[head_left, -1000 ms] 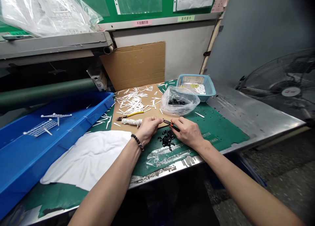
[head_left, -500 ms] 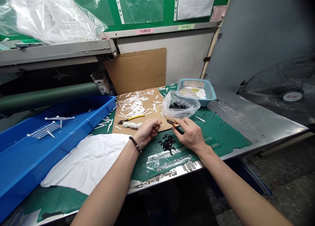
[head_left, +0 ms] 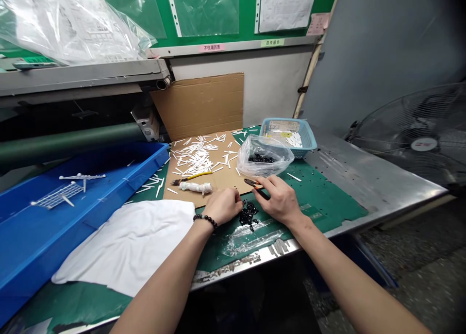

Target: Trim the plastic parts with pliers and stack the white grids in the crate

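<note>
My right hand [head_left: 279, 199] is closed round a pair of cutting pliers [head_left: 252, 183] with orange and black handles, its jaws pointing left over the cardboard's front edge. My left hand [head_left: 224, 205], with a beaded bracelet at the wrist, reaches down to the left side of a pile of small shiny black pieces [head_left: 249, 214] on the green mat. Its fingers are bent together, and whatever is between the tips is hidden. Behind the pliers sits a clear plastic bag [head_left: 267, 167] holding more black pieces.
White sticks [head_left: 198, 159] lie scattered on a cardboard sheet [head_left: 227, 178], beside a yellow-handled tool [head_left: 192, 177] and a white wrapped roll [head_left: 195, 187]. A blue basket [head_left: 309, 139] stands behind the bag. Leftward are a white cloth [head_left: 134, 242] and a blue tray [head_left: 91, 217]; a fan [head_left: 424, 142] is at right.
My left hand has moved down from above the cardboard to the black pile, uncovering the white roll. My right hand keeps its hold on the pliers. The view has shifted slightly.
</note>
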`<state>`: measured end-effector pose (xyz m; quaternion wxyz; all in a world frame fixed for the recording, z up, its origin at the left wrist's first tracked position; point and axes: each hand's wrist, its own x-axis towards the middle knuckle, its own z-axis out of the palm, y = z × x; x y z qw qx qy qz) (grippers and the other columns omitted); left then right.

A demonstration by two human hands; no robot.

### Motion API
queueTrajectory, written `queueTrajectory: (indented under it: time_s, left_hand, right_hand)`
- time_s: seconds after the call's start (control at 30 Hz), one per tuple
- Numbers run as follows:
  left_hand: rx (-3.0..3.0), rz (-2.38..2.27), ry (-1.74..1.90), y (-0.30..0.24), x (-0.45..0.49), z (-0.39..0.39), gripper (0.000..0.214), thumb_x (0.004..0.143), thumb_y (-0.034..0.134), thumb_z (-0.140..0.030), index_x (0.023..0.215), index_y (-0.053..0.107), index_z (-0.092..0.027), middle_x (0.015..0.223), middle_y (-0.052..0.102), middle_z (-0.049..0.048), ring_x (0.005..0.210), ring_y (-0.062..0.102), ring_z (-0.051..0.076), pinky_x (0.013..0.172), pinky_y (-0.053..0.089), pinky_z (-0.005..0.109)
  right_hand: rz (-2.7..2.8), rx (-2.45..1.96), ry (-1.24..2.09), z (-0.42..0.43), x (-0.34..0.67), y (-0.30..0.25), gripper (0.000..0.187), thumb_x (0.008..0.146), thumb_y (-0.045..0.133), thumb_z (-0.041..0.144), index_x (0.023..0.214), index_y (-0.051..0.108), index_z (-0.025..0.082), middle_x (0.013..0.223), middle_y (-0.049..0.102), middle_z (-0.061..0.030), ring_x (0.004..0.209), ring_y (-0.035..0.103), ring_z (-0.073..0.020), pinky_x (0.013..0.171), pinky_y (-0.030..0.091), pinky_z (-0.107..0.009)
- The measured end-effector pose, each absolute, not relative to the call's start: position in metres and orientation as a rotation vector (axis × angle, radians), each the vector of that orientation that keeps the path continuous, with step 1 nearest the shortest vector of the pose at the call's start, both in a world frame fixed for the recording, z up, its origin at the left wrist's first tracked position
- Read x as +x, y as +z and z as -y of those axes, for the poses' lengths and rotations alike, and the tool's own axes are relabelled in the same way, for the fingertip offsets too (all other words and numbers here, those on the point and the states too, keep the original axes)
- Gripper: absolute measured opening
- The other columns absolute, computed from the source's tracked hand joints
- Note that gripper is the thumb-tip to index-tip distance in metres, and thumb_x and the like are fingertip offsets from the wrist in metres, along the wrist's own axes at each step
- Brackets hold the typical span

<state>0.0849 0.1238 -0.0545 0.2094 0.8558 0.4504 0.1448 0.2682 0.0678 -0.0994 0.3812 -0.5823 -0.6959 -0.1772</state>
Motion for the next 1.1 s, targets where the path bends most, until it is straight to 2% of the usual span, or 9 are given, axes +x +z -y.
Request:
queueTrajectory:
  time_s: [0.13,0.27,0.37,0.47,1.1]
  left_hand:
    - [2.319,-1.266,0.504,-0.055,0.085,-0.123,0.010,0.068,0.061,-0.021,0.058,0.063,-0.022,0.050,0.051,0.0025,0.051,0.045,0.018,0.056,0.026,0.027]
    - [1.927,-1.225,0.637,-0.054,0.085,-0.133,0.012,0.068,0.062,-0.028,0.060,0.062,-0.019,0.052,0.050,-0.0006,0.051,0.042,0.014,0.052,0.026,0.025]
    - [1.532,-1.084,0.721,-0.052,0.084,-0.139,0.023,0.070,0.062,-0.034,0.058,0.050,-0.019,0.048,0.035,-0.0065,0.044,0.026,0.008,0.045,0.017,0.023]
    - [1.287,-0.960,0.717,-0.048,0.084,-0.138,0.027,0.069,0.062,-0.032,0.057,0.041,-0.020,0.048,0.025,-0.0099,0.041,0.015,0.006,0.042,0.009,0.024]
    - [1.236,-0.921,0.732,-0.048,0.090,-0.132,0.025,0.069,0.062,-0.028,0.058,0.040,-0.020,0.048,0.026,-0.0098,0.040,0.015,0.004,0.040,0.008,0.024]
  right_hand:
    - [1.777,-1.492,-0.464,-0.068,0.269,-0.100,0.025,0.092,0.052,0.032,0.112,0.060,0.020,0.086,0.056,-0.0047,0.079,0.053,-0.0208,0.073,0.042,-0.031]
    - [1.793,-1.455,-0.471,-0.068,0.268,-0.099,0.026,0.092,0.052,0.032,0.113,0.060,0.019,0.088,0.056,-0.0058,0.081,0.053,-0.0215,0.074,0.043,-0.032]
    - [1.818,-1.443,-0.459,-0.067,0.266,-0.098,0.027,0.092,0.053,0.033,0.114,0.059,0.019,0.093,0.057,-0.0070,0.085,0.053,-0.0226,0.077,0.043,-0.033]
    - [1.846,-1.466,-0.455,-0.066,0.266,-0.097,0.028,0.092,0.052,0.033,0.116,0.058,0.019,0.094,0.056,-0.0077,0.086,0.052,-0.0234,0.078,0.042,-0.034]
    - [1.891,-1.486,-0.449,-0.065,0.266,-0.095,0.029,0.092,0.051,0.033,0.115,0.059,0.017,0.094,0.056,-0.0085,0.087,0.051,-0.0238,0.078,0.041,-0.034]
